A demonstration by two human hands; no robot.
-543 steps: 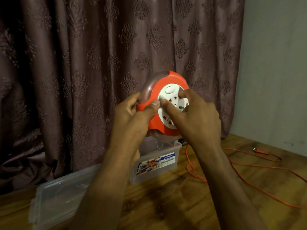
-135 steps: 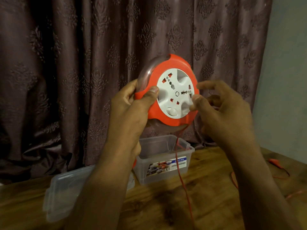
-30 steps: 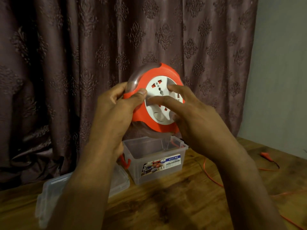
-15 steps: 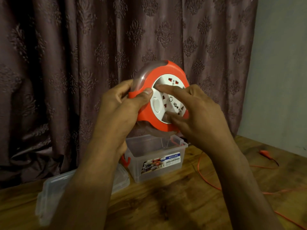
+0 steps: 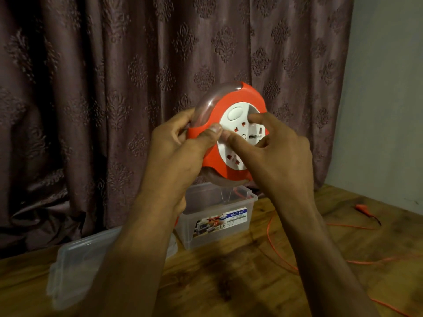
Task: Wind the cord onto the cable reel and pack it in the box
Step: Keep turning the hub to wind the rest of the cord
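The left hand point(image 5: 176, 145) grips the reel point(image 5: 229, 133) by its rim, held upright above the open box point(image 5: 217, 216). The right hand point(image 5: 274, 156) has curled fingers on the white hub. Winding is under way: much cord point(image 5: 274, 245) lies loose on the surface point(image 5: 229, 282). Next, the hub probably needs another turn.

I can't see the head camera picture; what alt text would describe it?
A person's left hand grips an orange cable reel in the air while the right hand fingers its white socket face. Below, a clear plastic box, its lid and loose orange cord lie on a wooden table.
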